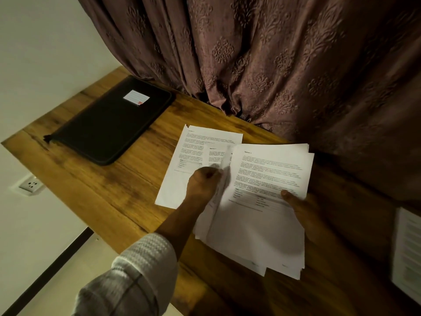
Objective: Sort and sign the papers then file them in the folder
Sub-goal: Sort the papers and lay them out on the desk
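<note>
Left hand [203,181] pinches one blurred sheet [225,161] at the paper stack's [262,224] left edge. Right hand [299,208] grips the stack's right side, thumb on top. Single page [177,169] lies flat on counter [109,192] beside it. Closed black zip folder [107,126] sits well apart, far left.

Left hand [204,183], fingers [213,174] curled, pinches a sheet [224,165]; right hand [300,208] grips the stack [262,224]

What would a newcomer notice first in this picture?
The stack of white printed papers over the wooden table draws the eye: the right hand holds its right edge, while the left hand pinches one sheet. A black zipped folder with a white label lies closed far left, near a brown patterned curtain.
</note>
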